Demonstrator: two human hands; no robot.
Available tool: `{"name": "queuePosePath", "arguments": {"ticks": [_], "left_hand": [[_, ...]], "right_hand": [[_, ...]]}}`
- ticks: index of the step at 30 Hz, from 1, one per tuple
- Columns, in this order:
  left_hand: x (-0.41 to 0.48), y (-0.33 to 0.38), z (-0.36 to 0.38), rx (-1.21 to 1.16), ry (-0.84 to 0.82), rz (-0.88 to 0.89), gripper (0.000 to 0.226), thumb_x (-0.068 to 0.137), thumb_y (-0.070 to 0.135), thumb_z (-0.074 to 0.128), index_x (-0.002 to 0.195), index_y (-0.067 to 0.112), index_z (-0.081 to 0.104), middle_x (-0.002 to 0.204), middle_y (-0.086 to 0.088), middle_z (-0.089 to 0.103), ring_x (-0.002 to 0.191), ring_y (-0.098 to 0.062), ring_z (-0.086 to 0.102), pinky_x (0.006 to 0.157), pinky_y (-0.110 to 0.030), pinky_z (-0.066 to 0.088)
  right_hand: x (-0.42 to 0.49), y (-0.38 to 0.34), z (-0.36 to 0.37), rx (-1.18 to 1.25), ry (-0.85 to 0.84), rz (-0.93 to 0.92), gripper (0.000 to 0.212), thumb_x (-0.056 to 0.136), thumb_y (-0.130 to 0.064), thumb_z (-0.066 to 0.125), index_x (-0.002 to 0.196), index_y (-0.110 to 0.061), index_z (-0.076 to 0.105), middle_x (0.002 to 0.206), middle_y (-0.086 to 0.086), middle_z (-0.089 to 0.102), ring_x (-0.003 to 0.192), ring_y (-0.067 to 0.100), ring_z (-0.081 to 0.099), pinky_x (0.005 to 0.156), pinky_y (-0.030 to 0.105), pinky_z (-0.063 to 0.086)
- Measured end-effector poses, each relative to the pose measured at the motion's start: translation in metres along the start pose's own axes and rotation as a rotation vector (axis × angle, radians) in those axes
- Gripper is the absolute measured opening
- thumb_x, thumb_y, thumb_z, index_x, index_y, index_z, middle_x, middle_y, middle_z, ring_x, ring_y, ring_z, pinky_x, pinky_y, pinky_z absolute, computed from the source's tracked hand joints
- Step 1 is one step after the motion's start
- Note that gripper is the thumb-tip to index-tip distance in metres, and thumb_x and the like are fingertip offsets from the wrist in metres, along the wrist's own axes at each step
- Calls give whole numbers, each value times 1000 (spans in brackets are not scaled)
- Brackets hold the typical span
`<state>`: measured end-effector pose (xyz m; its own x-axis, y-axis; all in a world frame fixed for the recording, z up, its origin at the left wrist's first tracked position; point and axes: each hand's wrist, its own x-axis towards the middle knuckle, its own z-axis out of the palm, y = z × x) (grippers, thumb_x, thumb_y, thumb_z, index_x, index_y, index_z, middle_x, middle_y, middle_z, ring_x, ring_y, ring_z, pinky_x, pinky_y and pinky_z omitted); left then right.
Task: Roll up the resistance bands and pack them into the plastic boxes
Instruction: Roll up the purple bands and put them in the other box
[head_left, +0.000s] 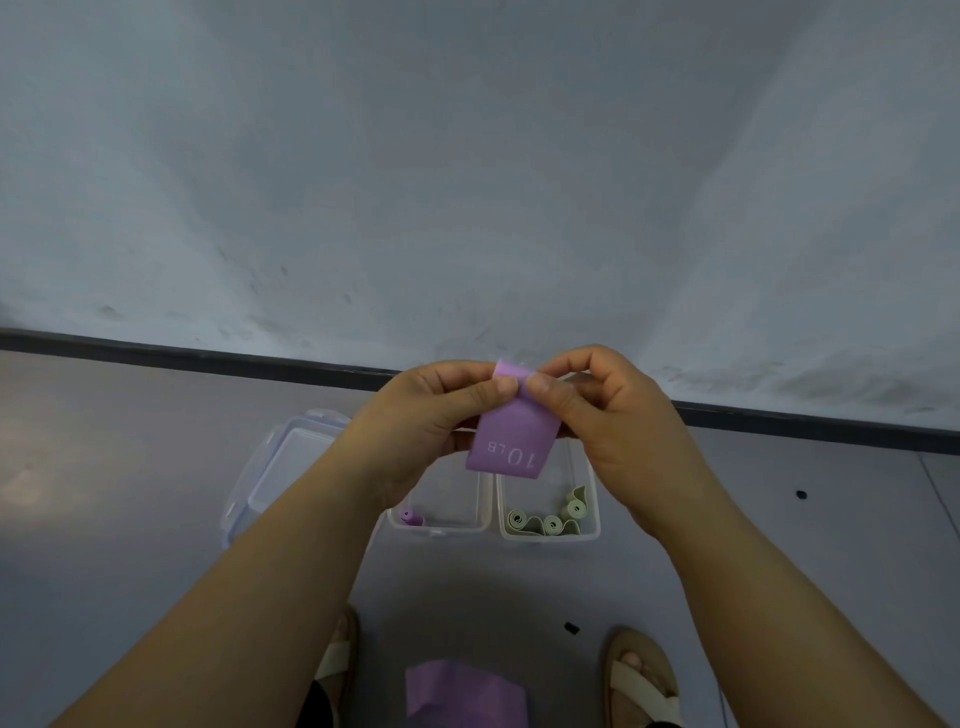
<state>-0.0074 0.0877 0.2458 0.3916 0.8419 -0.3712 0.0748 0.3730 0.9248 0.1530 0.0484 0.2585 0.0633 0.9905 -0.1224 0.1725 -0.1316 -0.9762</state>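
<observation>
Both hands hold a purple resistance band (511, 441) marked "10 LB" in the air above the boxes. My left hand (426, 415) pinches its top left edge and my right hand (597, 415) pinches its top right edge, thumbs almost touching. Below stand two clear plastic boxes side by side on the floor: the left box (441, 525) holds one rolled purple band (410, 517), the right box (592, 519) holds several rolled green bands (550, 519). More purple bands (462, 693) lie at the bottom edge between my feet.
A clear box lid (275, 467) with clips lies on the grey floor left of the boxes. A dark skirting strip (208, 358) runs along the wall behind. My sandalled feet (641, 675) show at the bottom. Small dark specks (571, 627) dot the floor.
</observation>
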Motion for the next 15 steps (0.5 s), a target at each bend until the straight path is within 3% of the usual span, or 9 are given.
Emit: {"name": "queuePosePath", "arguments": {"ticks": [3, 8, 12, 15], "left_hand": [[-1, 0, 0, 19, -17, 18, 38, 67, 34, 63, 101, 19, 67, 93, -5, 72, 86, -18, 68, 80, -32, 55], [-3, 2, 2, 67, -23, 50, 40, 67, 38, 62, 100, 17, 67, 86, -3, 71, 82, -16, 67, 78, -31, 56], [-2, 2, 0, 62, 4, 103, 32, 65, 33, 64, 95, 21, 66, 85, -1, 74, 85, -19, 69, 79, -34, 57], [-1, 2, 0, 16, 22, 142, 30, 64, 25, 67, 93, 19, 66, 84, -3, 74, 81, -18, 70, 77, -34, 57]], "right_hand": [[1, 2, -2, -159, 11, -92, 8, 84, -30, 61, 84, -32, 54, 85, -3, 63, 77, 11, 61, 62, 17, 51], [0, 2, -3, -198, -27, -137, 11, 81, -27, 63, 84, -34, 54, 86, -10, 60, 76, 5, 59, 62, 13, 50], [1, 3, -4, -129, -55, -45, 10, 84, -30, 61, 88, -33, 53, 90, -7, 63, 82, 10, 62, 68, 17, 55], [1, 2, -4, -5, -69, 81, 8, 87, -36, 53, 93, -30, 56, 85, -6, 65, 76, 8, 67, 69, 21, 57]]}}
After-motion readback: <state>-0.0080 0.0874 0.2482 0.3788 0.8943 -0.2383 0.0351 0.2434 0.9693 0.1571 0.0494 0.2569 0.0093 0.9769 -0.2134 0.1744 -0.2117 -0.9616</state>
